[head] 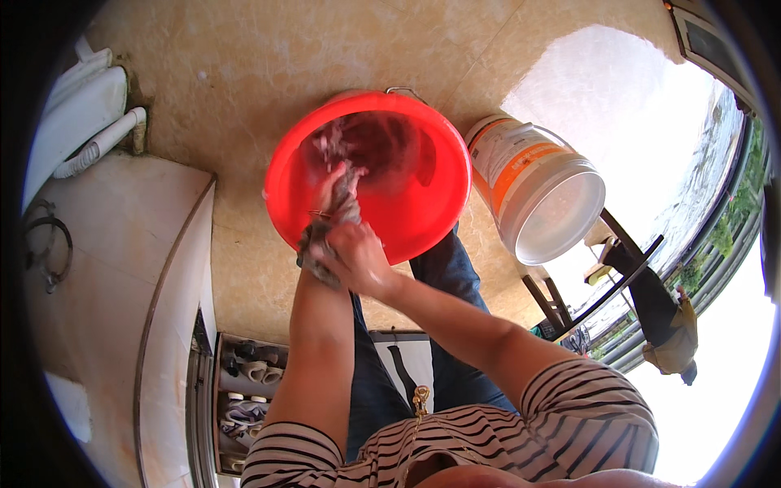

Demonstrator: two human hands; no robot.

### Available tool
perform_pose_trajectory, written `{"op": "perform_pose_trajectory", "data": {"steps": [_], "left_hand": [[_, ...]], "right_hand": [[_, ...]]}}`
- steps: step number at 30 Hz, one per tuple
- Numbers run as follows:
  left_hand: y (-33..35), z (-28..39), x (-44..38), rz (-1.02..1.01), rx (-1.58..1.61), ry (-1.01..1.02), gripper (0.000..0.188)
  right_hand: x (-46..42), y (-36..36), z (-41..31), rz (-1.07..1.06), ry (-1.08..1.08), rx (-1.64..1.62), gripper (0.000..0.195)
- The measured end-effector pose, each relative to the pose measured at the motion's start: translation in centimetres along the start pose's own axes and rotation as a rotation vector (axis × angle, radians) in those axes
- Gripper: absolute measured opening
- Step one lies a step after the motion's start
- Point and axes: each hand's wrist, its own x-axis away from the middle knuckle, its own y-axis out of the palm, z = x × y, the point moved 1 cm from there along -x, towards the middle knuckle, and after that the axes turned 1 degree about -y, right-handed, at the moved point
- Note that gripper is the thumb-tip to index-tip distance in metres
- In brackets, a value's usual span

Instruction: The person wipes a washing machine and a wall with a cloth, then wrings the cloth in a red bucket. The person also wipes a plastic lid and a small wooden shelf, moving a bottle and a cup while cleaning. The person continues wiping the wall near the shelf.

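A red plastic basin (427,226) sits in front of me, with a blurred, dark, wet-looking patch and splashes inside. My left hand (334,186) reaches over its near left part; motion blur hides whether its fingers grip anything. A wet grey cloth (318,259) lies around my left wrist and lower forearm, and a strip of it runs up along the hand. My right hand (360,256) is closed on this cloth against the forearm, at the basin's near rim.
A white plastic bucket with an orange band (531,165) stands tilted in view right of the basin. Beyond it are a dark stool (616,287) and another person (668,329). A shoe rack (250,390) and a pale counter (122,244) are at left, with a white corrugated pipe (100,146).
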Motion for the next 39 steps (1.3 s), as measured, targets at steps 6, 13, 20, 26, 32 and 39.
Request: {"op": "perform_pose_trajectory", "data": {"steps": [6,13,20,26,32,39], "left_hand": [[-2.5,-0.2,-0.2,0.22,-0.174,0.697,0.048],[-5.4,1.0,-3.3,0.724,-0.774,0.803,0.039],[6.9,-9.2,12.4,0.217,-0.1,0.401,0.03],[7.5,-5.3,14.7,0.221,-0.14,0.503,0.06],[6.2,-3.0,8.0,-0.268,0.127,0.036,0.07],[8.2,-6.1,12.6,-0.072,0.045,0.212,0.05]], "right_hand": [[-15.1,2.9,11.2,0.208,0.223,0.415,0.037],[-15.9,2.0,24.4,0.454,0.081,-0.307,0.038],[-6.6,-3.2,13.6,-0.106,0.975,-1.403,0.033],[-6.5,-1.7,14.4,0.205,1.018,-1.379,0.027],[-2.0,-0.1,4.9,0.086,0.443,-0.27,0.048],[0.5,-10.2,5.4,-0.188,0.407,-1.055,0.066]]}}
